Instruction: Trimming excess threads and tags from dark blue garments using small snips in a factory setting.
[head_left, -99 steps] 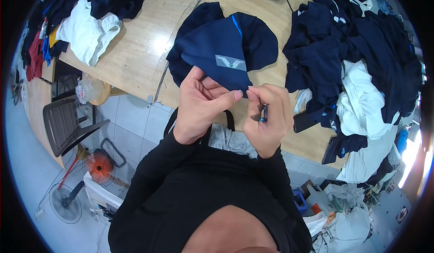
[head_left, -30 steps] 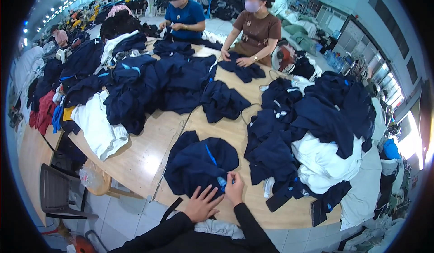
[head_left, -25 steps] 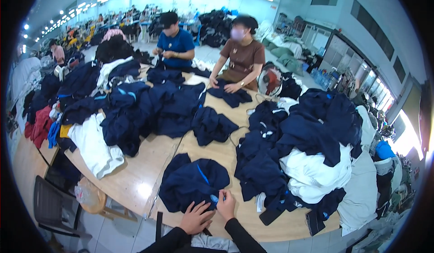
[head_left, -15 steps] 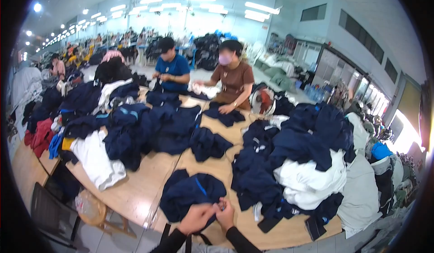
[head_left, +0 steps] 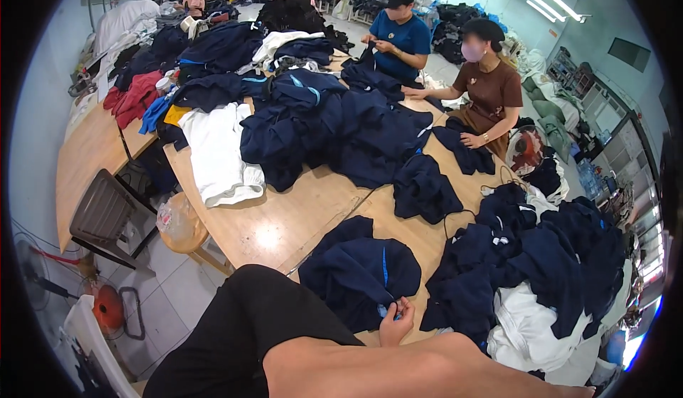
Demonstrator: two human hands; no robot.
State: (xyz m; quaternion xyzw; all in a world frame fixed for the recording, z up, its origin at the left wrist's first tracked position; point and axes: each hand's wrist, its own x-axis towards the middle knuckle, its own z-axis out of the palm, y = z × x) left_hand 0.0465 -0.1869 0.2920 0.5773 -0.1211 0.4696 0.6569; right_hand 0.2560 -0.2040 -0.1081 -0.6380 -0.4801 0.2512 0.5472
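Observation:
On the table in front of me lies a crumpled navy garment (head_left: 341, 270) with a bright blue strip. At its near right edge my right hand (head_left: 398, 321) is closed in a pinch on the cloth, beside a small pale blue piece. My left arm, in a black sleeve, is raised and bent across the lower part of the view. Very close to the camera, my left hand (head_left: 398, 369) reaches toward the right; its fingers are mostly cut off by the lower edge. The left hand is away from the garment.
Navy garments (head_left: 327, 124) are heaped across the table (head_left: 284, 227), with a white garment (head_left: 220, 152) at left. Another navy and white pile (head_left: 526, 270) stands at right. Two co-workers handle dark cloth across the table. A chair (head_left: 107, 209) and a wooden stool (head_left: 183, 234) stand at left.
My left hand has left the garment and come up close to the camera. My right hand stays at the garment's edge. The view has tilted down and turned left.

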